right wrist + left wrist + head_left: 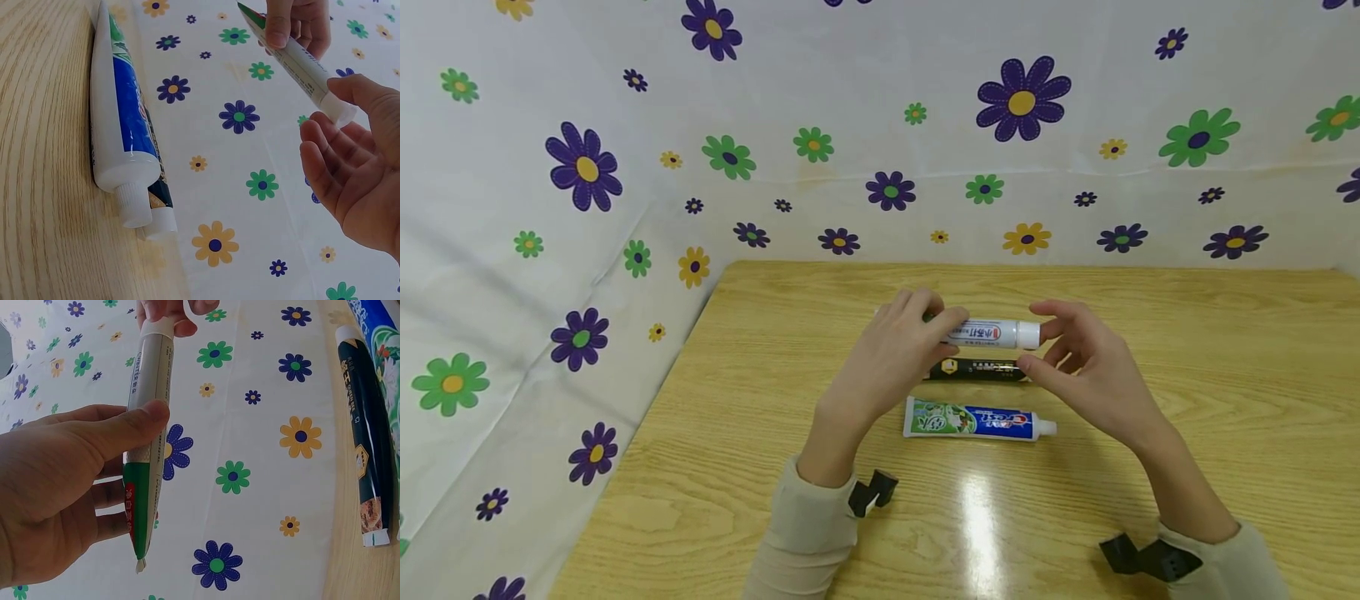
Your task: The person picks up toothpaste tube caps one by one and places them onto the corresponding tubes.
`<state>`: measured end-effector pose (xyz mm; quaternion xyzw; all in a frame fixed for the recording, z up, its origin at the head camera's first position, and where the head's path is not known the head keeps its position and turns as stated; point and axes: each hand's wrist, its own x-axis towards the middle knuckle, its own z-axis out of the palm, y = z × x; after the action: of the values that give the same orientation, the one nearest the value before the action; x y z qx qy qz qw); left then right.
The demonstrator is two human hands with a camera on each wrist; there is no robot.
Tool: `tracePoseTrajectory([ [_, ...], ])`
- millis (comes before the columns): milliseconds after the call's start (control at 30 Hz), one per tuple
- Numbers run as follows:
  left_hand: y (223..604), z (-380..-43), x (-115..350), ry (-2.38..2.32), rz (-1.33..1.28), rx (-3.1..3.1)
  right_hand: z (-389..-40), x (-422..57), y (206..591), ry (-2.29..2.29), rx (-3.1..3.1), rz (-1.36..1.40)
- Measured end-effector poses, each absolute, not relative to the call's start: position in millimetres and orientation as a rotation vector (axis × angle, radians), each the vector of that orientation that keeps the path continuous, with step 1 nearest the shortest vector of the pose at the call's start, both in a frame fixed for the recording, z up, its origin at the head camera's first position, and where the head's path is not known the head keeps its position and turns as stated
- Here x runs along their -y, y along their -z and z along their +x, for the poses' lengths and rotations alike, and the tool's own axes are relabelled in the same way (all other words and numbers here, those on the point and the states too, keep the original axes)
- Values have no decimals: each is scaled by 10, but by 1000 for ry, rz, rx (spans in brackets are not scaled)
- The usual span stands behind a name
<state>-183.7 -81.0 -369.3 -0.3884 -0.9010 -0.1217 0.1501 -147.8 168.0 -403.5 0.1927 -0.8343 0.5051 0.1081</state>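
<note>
My left hand [887, 354] holds a white and green toothpaste tube [988, 333] above the table. In the left wrist view, the thumb lies across the tube's side, with the other fingers behind it. The tube's white cap [338, 110] points to the right. Close by that cap is my right hand [1093, 375], its thumb and fingers spread apart and loosely bent around the cap end. Below the held tube, a black toothpaste tube [988, 369] lies on the table, partly hidden by the hands. Nearer me lies a blue and green toothpaste tube [973, 420], its cap to the right.
The wood-grain table [700, 467] ends at a white cloth [850, 92] printed with flowers, behind and to the left. Black wrist mounts [1157, 560] sit on both sleeves, close over the table.
</note>
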Motion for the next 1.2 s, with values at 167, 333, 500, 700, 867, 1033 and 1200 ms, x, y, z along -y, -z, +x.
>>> tracePoseTrajectory([
  [167,3689,-1837,819,340,-1111,2590,-1466,-1676,4022,-1503,2445,586],
  [333,3688,-1835,822,345,-1123,2577,-1452,-1675,4000,-1481,2453,575],
  [500,3682,-1831,824,347,-1132,2564,-1449,-1676,3999,-1479,2463,550],
  [700,3670,-1821,809,318,-1136,2562,-1453,-1679,4014,-1466,2479,495],
  [867,3656,-1802,785,296,-1156,2561,-1454,-1675,4007,-1513,2441,462],
  [1033,3661,-1792,769,288,-1160,2558,-1448,-1667,3986,-1545,2419,441],
  [1200,3671,-1792,764,278,-1163,2555,-1446,-1666,3981,-1595,2395,442],
])
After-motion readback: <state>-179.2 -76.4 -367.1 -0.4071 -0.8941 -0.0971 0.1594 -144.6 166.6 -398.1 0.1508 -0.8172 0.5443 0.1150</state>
